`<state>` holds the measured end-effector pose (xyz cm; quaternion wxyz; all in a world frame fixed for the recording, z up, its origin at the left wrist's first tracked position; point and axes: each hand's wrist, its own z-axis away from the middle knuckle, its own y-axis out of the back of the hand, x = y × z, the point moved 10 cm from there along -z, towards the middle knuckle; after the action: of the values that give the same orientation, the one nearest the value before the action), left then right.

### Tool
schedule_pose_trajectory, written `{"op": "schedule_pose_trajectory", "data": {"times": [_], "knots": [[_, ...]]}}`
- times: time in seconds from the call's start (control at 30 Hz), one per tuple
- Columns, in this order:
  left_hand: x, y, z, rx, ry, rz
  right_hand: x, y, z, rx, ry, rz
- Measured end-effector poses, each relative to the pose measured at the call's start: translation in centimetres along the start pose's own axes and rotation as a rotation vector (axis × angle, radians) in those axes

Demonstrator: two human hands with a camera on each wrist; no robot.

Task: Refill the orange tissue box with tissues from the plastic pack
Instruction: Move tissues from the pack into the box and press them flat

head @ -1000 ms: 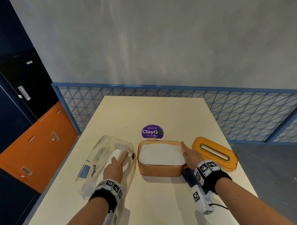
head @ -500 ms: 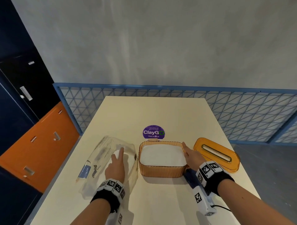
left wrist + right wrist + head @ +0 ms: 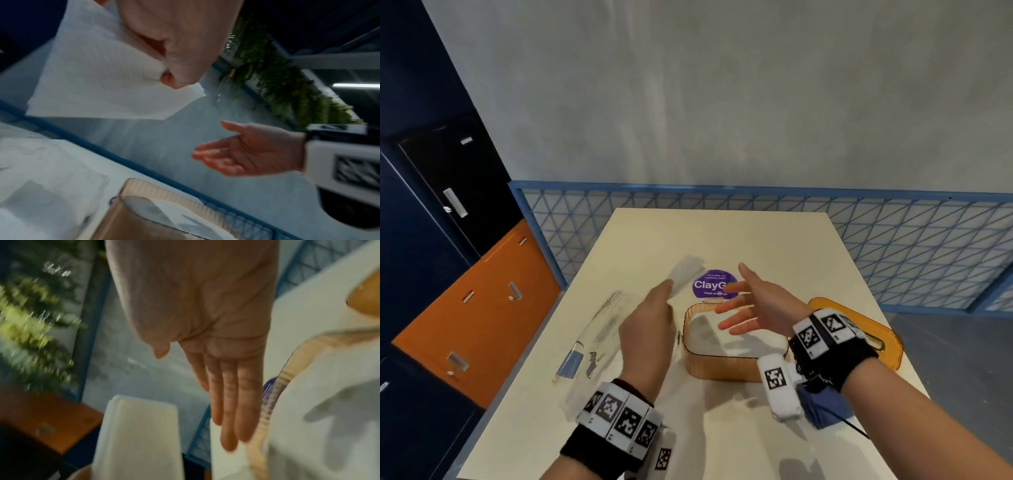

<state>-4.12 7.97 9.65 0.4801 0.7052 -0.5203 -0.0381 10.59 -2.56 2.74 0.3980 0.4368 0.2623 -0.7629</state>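
Observation:
The orange tissue box stands open on the table with white tissues lying inside it. My left hand is raised left of the box and pinches a small folded stack of white tissues between thumb and fingers. My right hand hovers over the box, palm turned toward the left hand, fingers straight and holding nothing. The clear plastic pack lies flat on the table at the left, under my left hand. The box's orange lid lies at the right.
A purple round ClayGo sign stands just behind the box. A blue mesh fence runs along the table's far edge. Orange and dark blue cabinets stand at the left, beyond the table's edge.
My left hand has lifted out of the plastic pack with a folded stack of tissues. My right hand has left the box's right rim and risen, open, above the box.

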Motion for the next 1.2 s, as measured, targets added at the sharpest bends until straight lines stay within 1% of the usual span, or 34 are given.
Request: {"op": "schedule_pose_trajectory", "data": {"times": [0.03, 0.07, 0.1, 0.13, 0.17, 0.23, 0.27, 0.3, 0.33, 0.37, 0.43, 0.5, 0.53, 0.57, 0.6, 0.67, 0.7, 0.8, 0.9, 0.97, 1.0, 1.1, 1.2], "knots": [[1.8, 0.0, 0.1, 0.022, -0.116, 0.022, -0.2, -1.0, 0.0, -0.079, -0.031, -0.094], [3.5, -0.4, 0.5, 0.029, -0.236, 0.018, -0.7, -1.5, 0.3, -0.124, -0.039, -0.155], [4.8, -1.2, 1.2, 0.008, -0.344, 0.004, -0.9, -1.4, 0.2, -0.13, -0.032, -0.187], [5.7, -2.5, 1.9, -0.043, -0.417, -0.004, -1.1, -0.9, 0.1, -0.108, -0.017, -0.181], [6.1, -3.8, 2.7, -0.106, -0.456, 0.0, -1.3, -0.1, -0.2, -0.068, 0.002, -0.121], [5.9, -6.0, 3.8, -0.23, -0.448, 0.075, -1.6, 1.6, -0.6, 0.009, 0.054, 0.088], [5.6, -6.4, 4.2, -0.264, -0.402, 0.156, -2.0, 2.4, -0.4, 0.052, 0.087, 0.201], [5.0, -6.5, 4.3, -0.281, -0.324, 0.269, -2.7, 3.1, 0.0, 0.101, 0.128, 0.322], [4.1, -6.6, 4.2, -0.286, -0.215, 0.403, -3.5, 3.5, 0.5, 0.136, 0.175, 0.447], [3.0, -6.8, 3.9, -0.271, -0.085, 0.528, -4.3, 3.7, 1.1, 0.153, 0.212, 0.558], [0.3, -7.7, 3.1, -0.248, 0.219, 0.7, -5.4, 3.5, 2.0, 0.155, 0.279, 0.702], [-2.1, -9.6, 2.8, -0.301, 0.538, 0.862, -6.0, 3.4, 2.4, 0.148, 0.334, 0.737], [-2.7, -10.6, 2.7, -0.341, 0.65, 0.938, -6.1, 3.5, 2.5, 0.148, 0.357, 0.716], [-3.0, -11.3, 2.4, -0.38, 0.711, 1.003, -6.1, 3.6, 2.6, 0.15, 0.376, 0.68], [-3.1, -11.8, 2.1, -0.408, 0.731, 1.062, -6.1, 3.8, 2.7, 0.152, 0.394, 0.633], [-2.7, -11.8, 1.2, -0.428, 0.701, 1.132, -5.8, 4.3, 2.8, 0.165, 0.423, 0.525], [-2.6, -11.6, 1.0, -0.424, 0.666, 1.123, -5.3, 4.6, 2.7, 0.176, 0.429, 0.469], [-2.6, -11.9, 1.2, -0.412, 0.575, 0.99, -1.7, 6.0, 1.9, 0.227, 0.388, 0.306], [-2.0, -13.3, 2.9, -0.484, 0.497, 0.861, 2.9, 7.2, 0.7, 0.324, 0.288, 0.361], [-1.2, -13.5, 3.4, -0.5, 0.432, 0.803, 4.8, 8.2, 0.1, 0.398, 0.214, 0.368], [-0.7, -13.4, 3.4, -0.493, 0.402, 0.781, 5.1, 8.5, 0.0, 0.426, 0.203, 0.364], [0.3, -12.5, 2.7, -0.435, 0.346, 0.765, 4.0, 8.6, -0.2, 0.451, 0.247, 0.34], [1.1, -11.1, 1.8, -0.312, 0.313, 0.823, 2.9, 8.2, -0.2, 0.432, 0.277, 0.269]]}}
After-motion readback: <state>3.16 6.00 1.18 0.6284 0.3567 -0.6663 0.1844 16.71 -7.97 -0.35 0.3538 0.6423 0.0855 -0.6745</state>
